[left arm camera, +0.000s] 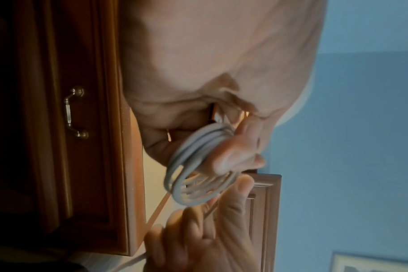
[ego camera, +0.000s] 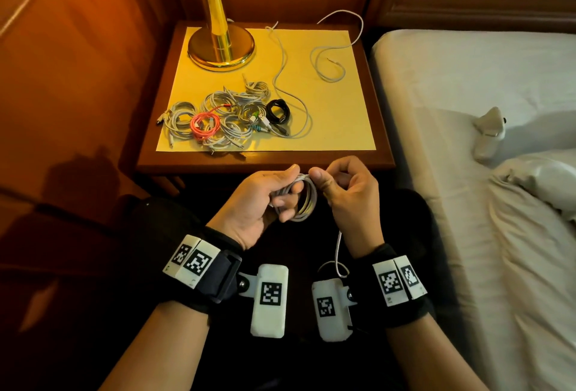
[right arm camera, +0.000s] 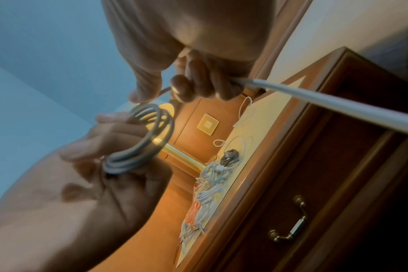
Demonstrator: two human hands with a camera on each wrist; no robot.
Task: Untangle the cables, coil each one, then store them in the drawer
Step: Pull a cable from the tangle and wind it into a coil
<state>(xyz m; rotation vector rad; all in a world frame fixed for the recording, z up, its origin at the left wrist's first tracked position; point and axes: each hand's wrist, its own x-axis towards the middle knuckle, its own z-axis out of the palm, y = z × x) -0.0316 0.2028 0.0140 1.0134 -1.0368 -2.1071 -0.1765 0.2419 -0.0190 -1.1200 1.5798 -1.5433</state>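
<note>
Coiling is the step in hand: the left hand (ego camera: pixel 254 200) has its fingers curled round a small coil of white cable (ego camera: pixel 304 203), held low and near, in front of the near edge of the nightstand (ego camera: pixel 261 161). The right hand (ego camera: pixel 349 191) sits just beside it on the right, thumb and fingers pinching the same cable's free run, which passes through its fist and hangs down as a loose tail (ego camera: pixel 338 253) toward the wrists. Several turns are already laid side by side in the coil, and the tail looks short, so this cable seems close to finished. The next move likely calls for the right hand to feed the remaining length round the loops while the left thumb keeps the turns from springing apart, then to tuck or wrap the end so the coil holds. On the nightstand's yellow top, a cluster of coiled cables (ego camera: pixel 224 116) lies at the near left, a pink one and a black one among them, while two white cables (ego camera: pixel 327 60) lie uncoiled farther back on the right. The drawer (right arm camera: pixel 319 184) below is shut, its handle (right arm camera: pixel 289 231) untouched, so storing has not begun.
</note>
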